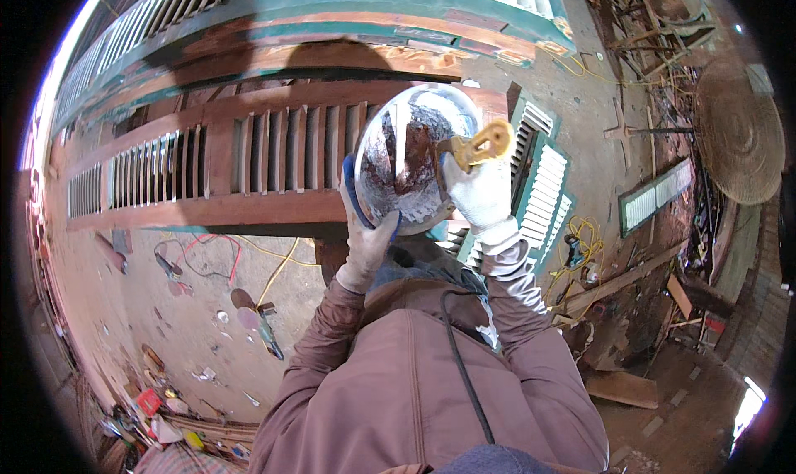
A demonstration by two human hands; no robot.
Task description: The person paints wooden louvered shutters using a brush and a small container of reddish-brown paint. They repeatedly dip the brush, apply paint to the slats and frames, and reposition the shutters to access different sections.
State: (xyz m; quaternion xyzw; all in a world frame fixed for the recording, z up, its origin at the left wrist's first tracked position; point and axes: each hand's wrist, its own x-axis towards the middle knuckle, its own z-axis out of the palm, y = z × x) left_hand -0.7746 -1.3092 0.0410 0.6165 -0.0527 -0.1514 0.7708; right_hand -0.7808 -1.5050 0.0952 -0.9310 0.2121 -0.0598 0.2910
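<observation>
A shiny round metal bowl [383,155] is held up in front of me, over the end of a reddish-brown louvred shutter [224,210]. Dark brown and whitish patches show inside it; I cannot tell liquid from reflection. My left hand [369,234], in a pale glove with blue edging, grips the bowl's left and near rim. At the bowl's right side my right hand [481,194], in a white glove, is closed round a paintbrush [487,145]. Its yellowish handle points up and right, and the brush end tilts into the bowl, partly hidden.
Green-framed louvred shutters [543,184] lean or lie right of the bench, with another green shutter [657,196] farther right. Power tools [574,250] and yellow cables lie on the floor. A round woven tray [740,130] stands at far right. Scraps litter the lower left.
</observation>
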